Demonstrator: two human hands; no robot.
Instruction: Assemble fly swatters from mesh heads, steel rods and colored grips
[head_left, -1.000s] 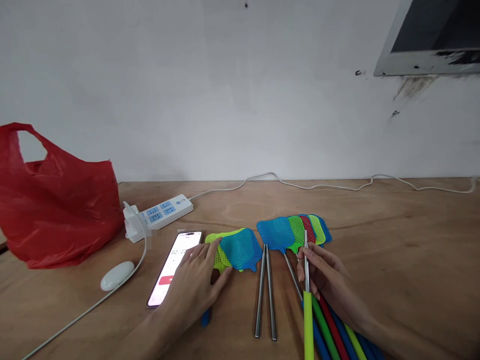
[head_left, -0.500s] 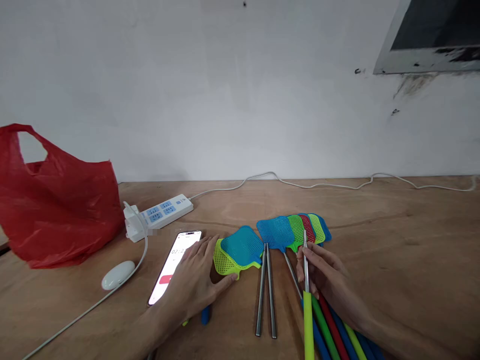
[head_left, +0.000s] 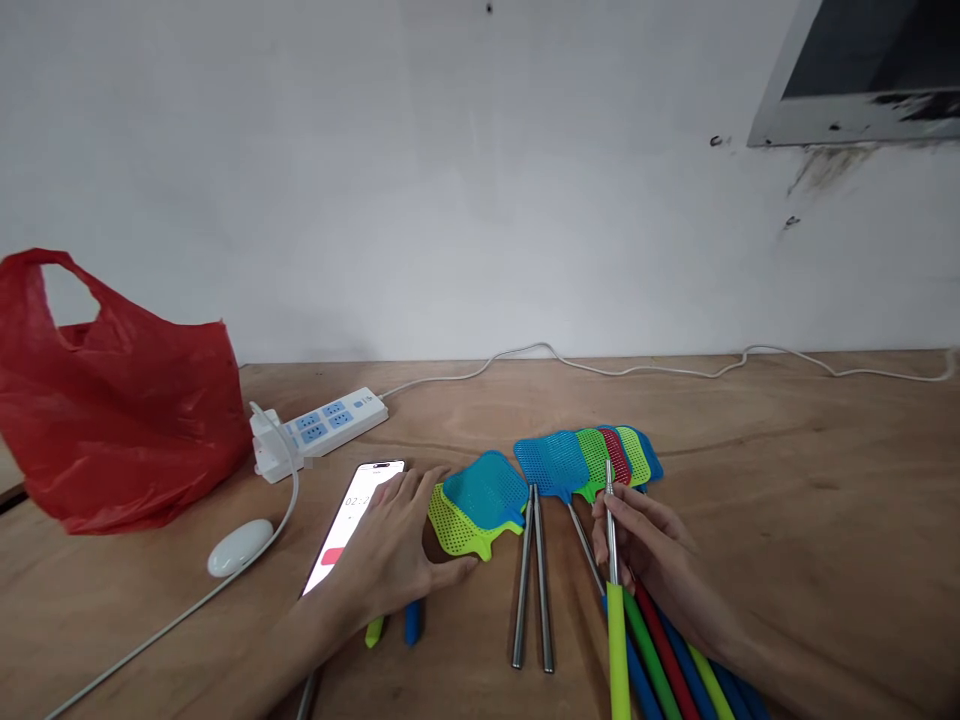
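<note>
My right hand (head_left: 652, 545) pinches a telescopic rod (head_left: 612, 545) of bare metal with a yellow-green handle (head_left: 618, 650), its thin tip pointing up. Below that hand lies a row of fly swatters, with overlapping mesh heads and a blue head (head_left: 553, 464) leftmost. My left hand (head_left: 397, 540) is open, thumb apart from the fingers, at the left edge of a loose yellow-green swatter head (head_left: 454, 528). Whether it touches that head I cannot tell. A loose blue swatter head (head_left: 487, 490) overlaps the yellow-green one. Two metal rods (head_left: 532, 590) lie between my hands.
A lit phone (head_left: 349, 525) lies partly under my left hand. Further left are a white power strip (head_left: 334, 425), a white mouse-shaped object (head_left: 240, 547) with a cable, and a red plastic bag (head_left: 127, 420). Small yellow-green (head_left: 374, 632) and blue (head_left: 412, 624) ends poke out below my left wrist.
My left hand has shifted slightly, its thumb drawing off the yellow-green swatter head's lower edge. More of the yellow-green end below the wrist shows. My right hand stays still with the rod.
</note>
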